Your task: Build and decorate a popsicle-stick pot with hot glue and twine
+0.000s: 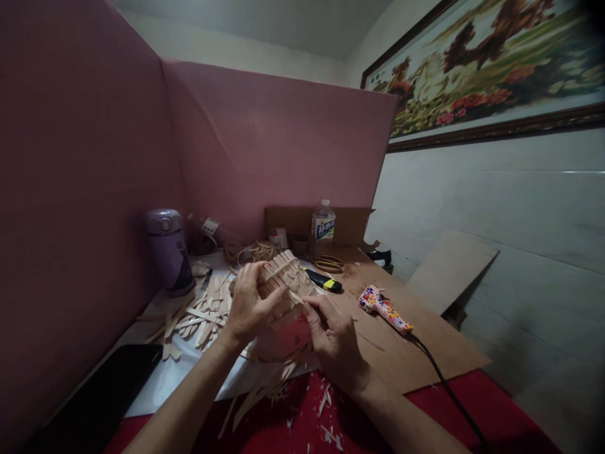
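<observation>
A small panel of wooden craft sticks (283,271) is tilted up over the middle of the table. My left hand (250,299) grips its left side, thumb across the front and fingers behind. At the panel's lower right edge my right hand (331,334) is closed, thumb and forefinger pinched; what lies between them is too small to name. Loose wooden sticks (208,315) are piled left of my left hand. Thin wood scraps (258,394) lie below the hands.
Right of the hands, a flowered glue gun (385,309) with a black cord rests on cardboard (425,353). Behind are a yellow-black cutter (324,280), scissors (328,263) and a plastic bottle (324,228). A purple flask (170,252) and a black object (104,397) are at left.
</observation>
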Demonstrator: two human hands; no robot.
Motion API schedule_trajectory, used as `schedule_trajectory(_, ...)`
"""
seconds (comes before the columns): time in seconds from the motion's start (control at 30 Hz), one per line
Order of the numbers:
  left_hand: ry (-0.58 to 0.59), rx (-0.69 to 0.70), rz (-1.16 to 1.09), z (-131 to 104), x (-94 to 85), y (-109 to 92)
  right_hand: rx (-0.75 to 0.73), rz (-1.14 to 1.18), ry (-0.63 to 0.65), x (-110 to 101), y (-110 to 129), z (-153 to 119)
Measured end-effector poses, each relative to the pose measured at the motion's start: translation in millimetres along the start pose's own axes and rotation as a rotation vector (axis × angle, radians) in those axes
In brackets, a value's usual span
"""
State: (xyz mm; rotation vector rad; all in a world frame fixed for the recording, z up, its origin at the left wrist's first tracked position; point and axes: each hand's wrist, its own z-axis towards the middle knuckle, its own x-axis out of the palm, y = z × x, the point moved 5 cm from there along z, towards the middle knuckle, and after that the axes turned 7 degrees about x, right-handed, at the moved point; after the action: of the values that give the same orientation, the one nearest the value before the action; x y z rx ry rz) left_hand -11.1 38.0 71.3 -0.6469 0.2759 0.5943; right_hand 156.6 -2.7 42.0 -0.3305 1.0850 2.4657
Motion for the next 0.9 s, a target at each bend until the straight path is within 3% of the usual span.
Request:
schedule_trajectory(0.53,-0.001,0.006,-0.014,-1.4,0.2,0.0,0.031,-0.02,-0.123,-7.2,-1.9,0.7)
schedule_trajectory(0.9,0.013,0.014,0.015,-0.1,-0.2,-4.7,0.028,-0.043,-0.068,-0.7,-2.8,1.0)
